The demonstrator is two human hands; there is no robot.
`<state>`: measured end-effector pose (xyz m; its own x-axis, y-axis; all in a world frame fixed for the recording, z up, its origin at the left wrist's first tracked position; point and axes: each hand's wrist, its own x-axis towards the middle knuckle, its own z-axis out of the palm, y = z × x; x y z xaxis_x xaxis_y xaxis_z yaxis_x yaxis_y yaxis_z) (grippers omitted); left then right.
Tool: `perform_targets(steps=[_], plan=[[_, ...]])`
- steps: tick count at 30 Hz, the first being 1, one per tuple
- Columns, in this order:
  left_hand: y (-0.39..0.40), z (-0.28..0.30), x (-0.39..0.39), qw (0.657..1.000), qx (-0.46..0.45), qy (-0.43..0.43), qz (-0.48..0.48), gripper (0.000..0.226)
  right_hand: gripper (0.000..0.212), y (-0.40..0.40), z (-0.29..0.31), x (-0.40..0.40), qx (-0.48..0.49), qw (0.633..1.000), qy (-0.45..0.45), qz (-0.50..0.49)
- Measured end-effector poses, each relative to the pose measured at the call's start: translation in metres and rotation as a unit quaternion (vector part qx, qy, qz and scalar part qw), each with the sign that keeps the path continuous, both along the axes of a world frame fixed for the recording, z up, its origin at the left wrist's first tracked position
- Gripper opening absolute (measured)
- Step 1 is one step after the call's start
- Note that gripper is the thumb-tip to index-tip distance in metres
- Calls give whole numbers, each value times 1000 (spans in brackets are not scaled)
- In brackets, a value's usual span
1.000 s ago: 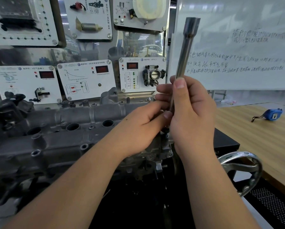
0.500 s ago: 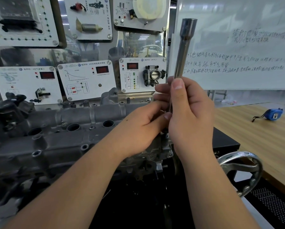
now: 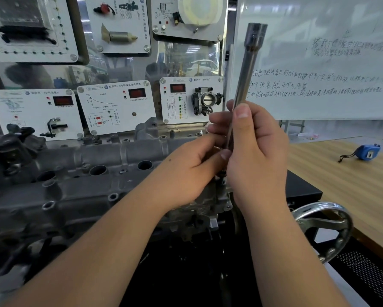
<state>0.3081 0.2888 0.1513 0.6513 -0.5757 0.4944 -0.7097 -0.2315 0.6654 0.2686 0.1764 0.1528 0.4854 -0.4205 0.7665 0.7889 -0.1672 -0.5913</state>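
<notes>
Workshop engine (image 3: 70, 187) ahead: right hand (image 3: 259, 160) grips the upright socket tube (image 3: 249, 72) at one o'clock, while left hand (image 3: 186, 173) pinches its lower end; the turning seems not yet done.

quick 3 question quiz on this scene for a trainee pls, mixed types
1. True or false: the right hand grips the long socket tube nearly upright.
2. What lies on the wooden table? A) red hammer B) blue tape measure C) yellow cup
3. Fill in: the left hand holds the tube ____ the right thumb tip.
Key: 1 true; 2 B; 3 below.
</notes>
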Motion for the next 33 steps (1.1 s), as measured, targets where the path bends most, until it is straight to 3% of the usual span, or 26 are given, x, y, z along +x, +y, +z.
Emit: perform_targets(steps=[6,14,20,27,33], plan=[[-1,-1,0,1000,-5,-3,-8,12,2,0,-2,-2,-12,1000,-1,-3],[-1,0,-2,1000,-6,4,-6,15,22,0,1,-2,-6,1000,15,11],[-3,0,-1,1000,-9,7,2,16,6,1,-2,-3,-14,1000,-1,5],[-1,0,-1,1000,-12,4,-3,12,22,2,1,-2,-8,1000,13,9],[-3,-1,1,1000,-12,3,-6,13,7,1,0,-3,-6,1000,-9,11]])
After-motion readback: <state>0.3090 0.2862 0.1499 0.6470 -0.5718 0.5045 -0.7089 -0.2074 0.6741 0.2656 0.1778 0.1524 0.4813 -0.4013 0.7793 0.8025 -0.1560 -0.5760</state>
